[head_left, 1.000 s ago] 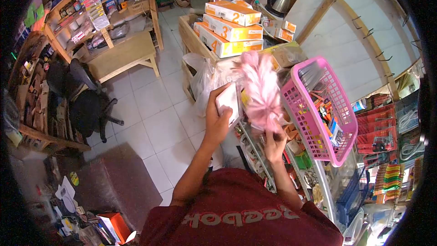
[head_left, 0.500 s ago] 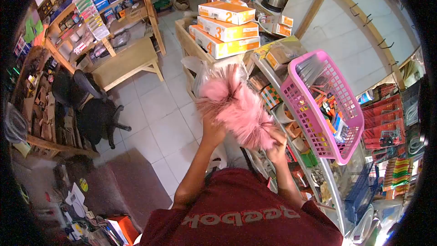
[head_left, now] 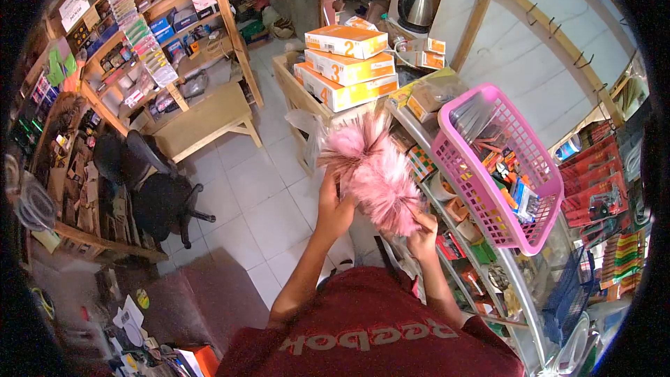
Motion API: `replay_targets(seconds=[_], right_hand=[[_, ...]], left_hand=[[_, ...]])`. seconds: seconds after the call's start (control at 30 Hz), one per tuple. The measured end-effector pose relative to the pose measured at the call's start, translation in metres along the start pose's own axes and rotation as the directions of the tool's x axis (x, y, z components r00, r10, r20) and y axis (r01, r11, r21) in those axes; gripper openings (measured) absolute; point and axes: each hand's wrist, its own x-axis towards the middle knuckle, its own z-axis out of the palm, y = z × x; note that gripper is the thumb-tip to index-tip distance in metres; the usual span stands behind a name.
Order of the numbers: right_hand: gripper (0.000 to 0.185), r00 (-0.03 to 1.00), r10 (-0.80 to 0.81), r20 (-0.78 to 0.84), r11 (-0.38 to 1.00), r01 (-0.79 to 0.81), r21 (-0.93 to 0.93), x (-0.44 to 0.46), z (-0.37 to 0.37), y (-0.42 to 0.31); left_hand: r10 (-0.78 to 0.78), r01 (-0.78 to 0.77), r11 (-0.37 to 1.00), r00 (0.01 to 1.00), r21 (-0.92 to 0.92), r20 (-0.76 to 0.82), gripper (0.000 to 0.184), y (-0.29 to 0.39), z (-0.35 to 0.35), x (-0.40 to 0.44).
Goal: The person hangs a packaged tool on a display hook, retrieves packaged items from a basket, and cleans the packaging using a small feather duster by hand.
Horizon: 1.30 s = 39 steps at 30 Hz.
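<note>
A pink fluffy duster [head_left: 382,185] with dark-tipped tufts is held out in front of my body, above the floor beside the glass counter. My left hand [head_left: 336,208] grips its left side, with the fingers partly buried in the fluff. At its lower right end, my right hand [head_left: 422,234] pinches the tufts between thumb and fingers. No handle of the duster shows.
A pink plastic basket [head_left: 450,141] of tools sits on the glass counter [head_left: 520,290] to the right. Orange-white boxes [head_left: 349,70] are stacked ahead. A black office chair [head_left: 164,199], a wooden bench [head_left: 209,119] and loaded shelves stand left. Tiled floor [head_left: 258,188] lies between.
The view has shifted slightly, so the surroundings sit a little lower and to the right. The duster has turned a little in my hands, and both hands still hold it.
</note>
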Motion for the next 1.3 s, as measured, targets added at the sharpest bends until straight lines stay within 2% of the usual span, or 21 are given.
replay_targets(seconds=[0.1,0.17,0.27,0.3,0.33,0.4,0.43,0.47,0.53,0.6,0.63,0.67,0.8,0.83,0.93,0.97,1.07,1.13,1.2,1.23,1.3], right_hand=[[0.049,0.996,0.088,-0.006,0.996,-0.088,-0.017,-0.009,0.010,-0.003],[0.043,0.959,0.283,-0.022,0.957,-0.283,-0.063,-0.006,0.018,-0.007],[0.032,0.842,0.523,-0.131,0.824,-0.461,0.329,-0.012,0.029,0.020],[0.032,0.939,0.319,-0.127,0.948,-0.316,0.042,-0.002,0.034,0.002],[0.034,0.983,0.145,0.110,0.985,-0.154,0.079,-0.006,0.024,0.008],[0.037,0.996,0.014,0.091,0.994,-0.004,-0.108,-0.005,0.032,-0.001],[0.040,0.995,0.074,-0.061,0.991,-0.080,-0.110,-0.012,0.039,0.013],[0.041,0.862,0.506,-0.006,0.862,-0.506,0.022,-0.019,0.026,0.033],[0.042,0.913,0.381,-0.148,0.924,-0.380,0.038,-0.026,0.024,0.042],[0.040,0.948,0.315,0.055,0.948,-0.311,-0.070,-0.023,0.012,0.036],[0.040,0.955,0.266,0.135,0.961,-0.251,-0.113,-0.012,0.013,0.021],[0.040,0.953,0.212,0.217,0.972,-0.182,-0.149,-0.007,0.013,0.014],[0.041,0.953,0.303,-0.002,0.953,-0.303,0.018,-0.021,0.020,0.045],[0.040,0.978,0.130,0.165,0.992,-0.127,-0.029,-0.010,0.016,0.032],[0.037,0.988,0.085,0.125,0.989,-0.068,-0.135,-0.006,0.024,0.018],[0.035,0.892,0.453,-0.017,0.889,-0.453,-0.073,-0.006,0.029,0.020],[0.036,0.926,0.372,-0.068,0.927,-0.375,-0.025,-0.012,0.015,0.052],[0.036,0.922,0.375,0.097,0.925,-0.366,-0.105,-0.010,0.004,0.038],[0.035,0.976,0.130,0.172,0.990,-0.119,-0.076,-0.002,0.013,0.027],[0.036,0.932,0.356,0.074,0.929,-0.344,-0.135,-0.013,0.012,0.046],[0.035,0.908,0.418,0.035,0.903,-0.411,-0.129,-0.003,0.016,0.069]], left_hand=[[0.196,-0.216,0.897,0.976,0.386,0.091,0.047,0.006,-0.013,-0.003],[0.066,-0.073,0.970,0.997,0.232,0.036,0.046,0.038,-0.008,0.003],[0.003,0.000,0.990,1.000,0.140,-0.019,0.046,0.053,-0.017,0.006],[0.027,-0.022,0.985,0.999,0.169,-0.032,0.046,0.051,-0.023,0.007],[0.042,-0.033,0.981,0.998,0.191,-0.041,0.047,0.048,-0.026,0.003],[-0.019,0.032,0.990,0.995,0.134,-0.099,0.047,0.049,-0.029,0.000],[-0.044,0.057,0.993,0.991,0.104,-0.125,0.047,0.051,-0.030,0.001],[-0.069,0.081,0.994,0.986,0.077,-0.149,0.047,0.051,-0.029,0.002],[-0.075,0.086,0.994,0.985,0.065,-0.154,0.045,0.047,-0.029,0.003],[-0.073,0.086,0.992,0.988,0.094,-0.134,0.045,0.041,-0.029,-0.002],[0.122,-0.100,0.977,0.987,0.190,-0.109,0.045,0.028,-0.033,-0.003],[0.053,-0.033,0.987,0.992,0.159,-0.118,0.044,0.030,-0.032,-0.008],[-0.012,0.027,0.995,0.988,0.096,-0.155,0.044,0.038,-0.028,0.002],[0.044,-0.027,0.994,0.986,0.106,-0.163,0.044,0.025,-0.029,0.003],[-0.043,0.056,0.994,0.991,0.094,-0.129,0.044,0.036,-0.030,0.001],[-0.095,0.105,0.991,0.989,0.087,-0.115,0.044,0.043,-0.030,0.005],[-0.113,0.116,0.993,0.988,0.020,-0.102,0.044,0.039,-0.032,0.005],[-0.140,0.139,0.990,0.986,-0.016,-0.088,0.045,0.033,-0.037,0.005],[-0.205,0.196,0.977,0.971,-0.083,-0.124,0.046,0.030,-0.038,0.002],[-0.229,0.213,0.970,0.962,-0.115,-0.147,0.047,0.030,-0.039,0.000],[-0.209,0.187,0.973,0.962,-0.134,-0.178,0.048,0.035,-0.043,-0.002]])
